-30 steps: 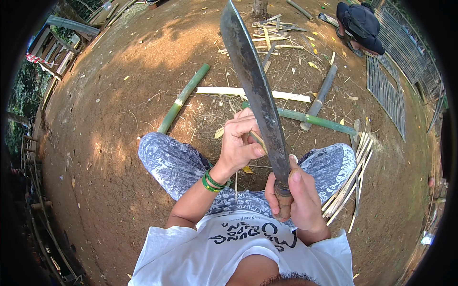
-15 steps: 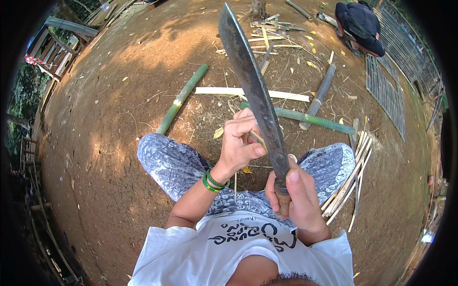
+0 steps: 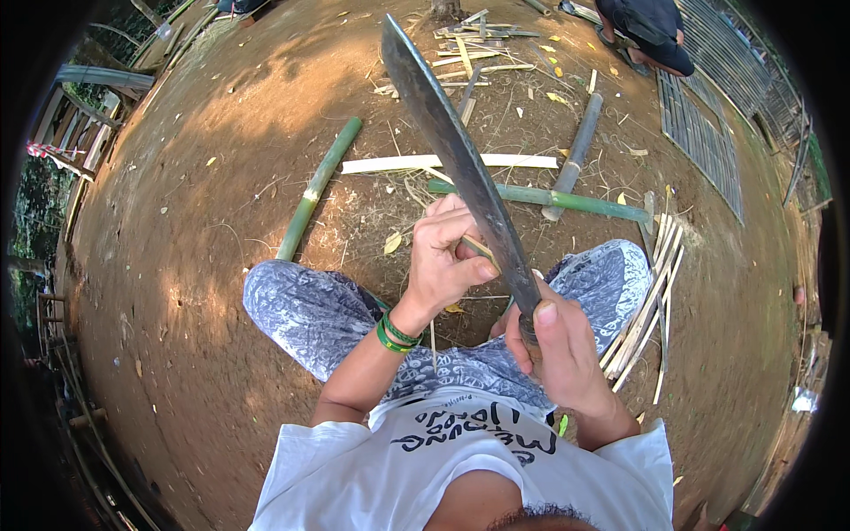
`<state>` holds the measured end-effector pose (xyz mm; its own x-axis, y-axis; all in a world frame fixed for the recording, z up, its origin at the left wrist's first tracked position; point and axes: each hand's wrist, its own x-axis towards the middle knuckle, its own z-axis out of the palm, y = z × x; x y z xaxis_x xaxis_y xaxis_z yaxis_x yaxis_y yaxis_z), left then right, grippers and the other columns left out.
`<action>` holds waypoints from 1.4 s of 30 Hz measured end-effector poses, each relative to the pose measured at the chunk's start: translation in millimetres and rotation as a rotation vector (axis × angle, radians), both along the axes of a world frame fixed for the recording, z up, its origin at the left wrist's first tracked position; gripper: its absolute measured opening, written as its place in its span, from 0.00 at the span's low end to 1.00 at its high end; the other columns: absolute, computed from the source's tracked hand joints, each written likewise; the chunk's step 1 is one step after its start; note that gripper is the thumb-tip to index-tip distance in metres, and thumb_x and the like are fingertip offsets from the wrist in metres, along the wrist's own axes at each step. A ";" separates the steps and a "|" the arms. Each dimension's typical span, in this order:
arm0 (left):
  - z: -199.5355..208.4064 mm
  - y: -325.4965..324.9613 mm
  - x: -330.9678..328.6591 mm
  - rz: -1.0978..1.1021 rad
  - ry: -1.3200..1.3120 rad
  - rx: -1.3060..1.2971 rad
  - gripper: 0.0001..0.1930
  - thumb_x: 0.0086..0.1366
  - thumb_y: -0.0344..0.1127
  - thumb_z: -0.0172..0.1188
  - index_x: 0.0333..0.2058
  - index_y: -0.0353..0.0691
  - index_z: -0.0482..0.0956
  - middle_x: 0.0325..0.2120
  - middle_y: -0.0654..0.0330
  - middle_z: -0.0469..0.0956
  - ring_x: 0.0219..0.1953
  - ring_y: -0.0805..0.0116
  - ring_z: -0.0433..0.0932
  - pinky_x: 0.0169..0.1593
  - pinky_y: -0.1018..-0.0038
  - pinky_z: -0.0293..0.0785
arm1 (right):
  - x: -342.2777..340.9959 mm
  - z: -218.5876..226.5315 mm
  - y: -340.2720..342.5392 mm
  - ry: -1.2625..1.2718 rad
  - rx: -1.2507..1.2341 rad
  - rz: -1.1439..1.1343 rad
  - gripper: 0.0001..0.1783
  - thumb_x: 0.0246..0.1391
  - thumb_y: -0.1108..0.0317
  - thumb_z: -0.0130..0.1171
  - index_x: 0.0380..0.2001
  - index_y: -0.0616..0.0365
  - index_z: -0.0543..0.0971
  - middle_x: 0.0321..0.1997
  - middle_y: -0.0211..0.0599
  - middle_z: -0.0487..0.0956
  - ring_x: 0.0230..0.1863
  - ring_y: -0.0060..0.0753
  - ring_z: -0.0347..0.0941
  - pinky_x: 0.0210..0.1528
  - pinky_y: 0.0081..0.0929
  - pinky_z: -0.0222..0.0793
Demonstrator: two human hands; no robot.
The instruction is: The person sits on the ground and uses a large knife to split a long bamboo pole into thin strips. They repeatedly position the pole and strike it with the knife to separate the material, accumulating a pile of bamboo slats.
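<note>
My right hand [image 3: 565, 347] is wrapped round the handle of a machete [image 3: 460, 164], its thumb pressed near the base of the blade. The long dark blade slants away from me, up and to the left, with its tip far beyond my knees. In my left hand [image 3: 445, 251] a short, narrow bamboo strip [image 3: 479, 249] is pinched between thumb and curled fingers. The strip meets the blade's left side, or lies just beside it; I cannot tell if they touch. Most of the machete's handle is hidden by my right fingers.
Ahead lie a green bamboo pole [image 3: 320, 188], another green pole [image 3: 575, 202] across a greyish one [image 3: 577, 150], and a pale split strip [image 3: 452, 163]. Thin strips [image 3: 651, 301] lie by my right knee. A crouching person [image 3: 651, 31] and slatted panel [image 3: 702, 142] are at far right.
The blade has tilted further to the left, and my right hand has shifted slightly right. My left hand keeps its grip on the bamboo strip. The whole view has moved a little.
</note>
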<state>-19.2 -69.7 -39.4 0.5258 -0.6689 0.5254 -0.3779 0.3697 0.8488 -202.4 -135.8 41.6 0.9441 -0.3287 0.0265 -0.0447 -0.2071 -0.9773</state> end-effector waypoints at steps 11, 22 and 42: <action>1.6 1.3 1.9 0.120 -0.087 -0.048 0.38 0.61 0.75 0.53 0.34 0.35 0.74 0.32 0.59 0.70 0.37 0.67 0.69 0.44 0.70 0.65 | -0.6 16.8 -1.8 0.073 -0.014 -0.067 0.32 0.72 0.51 0.33 0.66 0.64 0.67 0.11 0.31 0.66 0.14 0.26 0.68 0.21 0.28 0.62; 218.4 32.4 18.5 0.600 -1.481 -0.092 0.29 0.72 0.51 0.38 0.65 0.41 0.68 0.67 0.56 0.64 0.71 0.58 0.58 0.74 0.52 0.44 | -1.9 20.8 -3.6 0.009 -0.151 -0.083 0.32 0.74 0.51 0.30 0.54 0.69 0.73 0.12 0.29 0.68 0.13 0.21 0.63 0.19 0.23 0.59; 200.6 -17.7 43.3 0.442 -1.611 0.030 0.29 0.69 0.49 0.47 0.63 0.39 0.70 0.61 0.52 0.71 0.60 0.51 0.70 0.68 0.55 0.54 | 11.4 34.4 -12.1 0.118 0.008 -0.044 0.34 0.73 0.46 0.29 0.56 0.65 0.74 0.12 0.27 0.66 0.08 0.19 0.61 0.10 0.20 0.58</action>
<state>24.1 -87.4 161.2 -0.3646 -0.6459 0.6708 -0.8767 -0.0048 -0.4811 -190.9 -148.0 76.1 0.9253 -0.3692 -0.0868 -0.1683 -0.1944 -0.9664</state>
